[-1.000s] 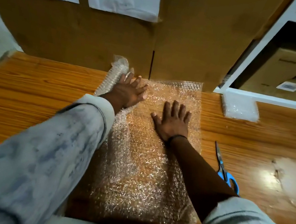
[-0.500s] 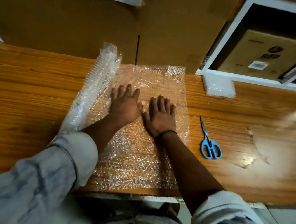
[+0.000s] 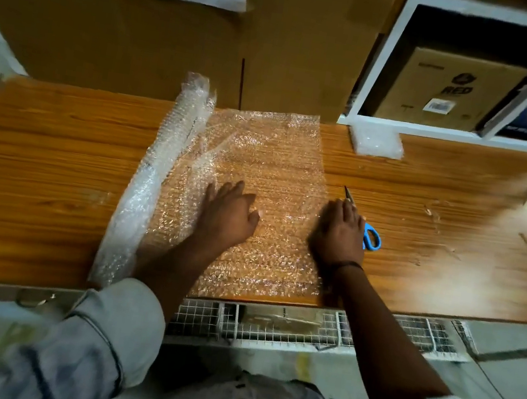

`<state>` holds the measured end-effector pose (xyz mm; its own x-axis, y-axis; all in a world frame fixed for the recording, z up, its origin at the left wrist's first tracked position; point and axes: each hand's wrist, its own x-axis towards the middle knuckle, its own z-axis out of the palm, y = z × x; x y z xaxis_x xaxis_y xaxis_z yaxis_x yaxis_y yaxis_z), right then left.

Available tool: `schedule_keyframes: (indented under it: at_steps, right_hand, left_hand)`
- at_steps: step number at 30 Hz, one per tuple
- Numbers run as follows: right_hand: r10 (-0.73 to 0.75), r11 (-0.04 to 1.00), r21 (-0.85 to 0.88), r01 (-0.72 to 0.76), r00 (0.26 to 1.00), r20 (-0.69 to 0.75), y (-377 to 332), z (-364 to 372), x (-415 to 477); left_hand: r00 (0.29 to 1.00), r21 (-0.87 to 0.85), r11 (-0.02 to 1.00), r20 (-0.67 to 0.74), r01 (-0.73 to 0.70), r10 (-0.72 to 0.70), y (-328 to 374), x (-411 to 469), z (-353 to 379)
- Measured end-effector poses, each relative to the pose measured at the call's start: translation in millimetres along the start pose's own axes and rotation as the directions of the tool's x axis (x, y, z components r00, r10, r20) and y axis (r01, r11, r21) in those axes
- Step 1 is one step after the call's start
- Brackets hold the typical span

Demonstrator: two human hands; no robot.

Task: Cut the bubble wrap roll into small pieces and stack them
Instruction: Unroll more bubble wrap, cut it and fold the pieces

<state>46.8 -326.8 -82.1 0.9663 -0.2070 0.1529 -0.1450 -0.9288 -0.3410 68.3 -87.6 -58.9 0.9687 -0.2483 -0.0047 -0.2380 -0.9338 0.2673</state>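
Our left hand (image 3: 228, 216) lies flat, fingers straight, on the unrolled bubble wrap sheet (image 3: 271, 162), with the roll (image 3: 155, 178) just left of it on the table (image 3: 39, 143). Our right hand (image 3: 341, 235) covers the blue scissors (image 3: 372, 239) beside the sheet; we cannot tell whether it grips them.

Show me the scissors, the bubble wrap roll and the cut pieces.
scissors (image 3: 369, 229), head view, blue handle.
bubble wrap roll (image 3: 155, 178), head view, rolled middle.
cut pieces (image 3: 378, 144), head view, top sheet.

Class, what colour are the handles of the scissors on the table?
Blue. The head view shows it best, with the scissors partly under the right hand.
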Motion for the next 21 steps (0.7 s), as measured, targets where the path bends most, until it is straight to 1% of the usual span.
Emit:
schedule_keyframes:
  at_steps: [2,5,8,10,11,13,15,17,19,21]
  right_hand:
    - [0.032,0.999,-0.033,-0.032,0.999,-0.020,13,-2,-12]
    - [0.132,0.987,-0.079,-0.138,0.988,-0.083,31,-9,-23]
    - [0.144,0.969,-0.195,-0.153,0.988,-0.060,40,-21,-30]
    - [0.156,0.961,-0.222,-0.162,0.987,-0.047,42,-31,-34]
    - [0.156,0.963,-0.215,-0.160,0.987,-0.036,42,-36,-37]
    - [0.138,0.974,-0.184,-0.130,0.990,0.029,41,-48,-42]
    - [0.112,0.982,-0.167,-0.093,0.988,0.105,38,-57,-48]
    - [0.116,0.986,-0.134,-0.097,0.983,0.141,35,-64,-56]
    - [0.136,0.990,-0.062,-0.127,0.976,0.169,32,-68,-62]
    - [0.158,0.980,0.094,-0.177,0.971,0.182,30,-70,-68]
  left_hand:
    - [1.000,-0.023,1.000,-0.007,-0.011,0.011,7,-9,1]
    - [0.999,-0.040,0.998,-0.035,-0.040,0.039,18,-30,3]
    - [0.995,-0.047,0.995,-0.049,-0.084,0.082,28,-60,8]
    - [0.994,-0.035,0.995,-0.067,-0.093,0.091,33,-82,15]
    - [0.993,-0.031,0.996,-0.086,-0.086,0.084,36,-92,18]
    - [0.992,-0.030,0.997,-0.109,-0.068,0.064,43,-112,21]
    - [0.992,-0.009,0.998,-0.110,-0.069,0.067,48,-129,26]
    - [0.991,0.026,0.996,-0.106,-0.081,0.083,51,-142,30]
    - [0.992,0.055,0.996,-0.102,-0.075,0.081,53,-151,33]
    - [0.992,0.060,0.996,-0.102,-0.063,0.069,55,-157,36]
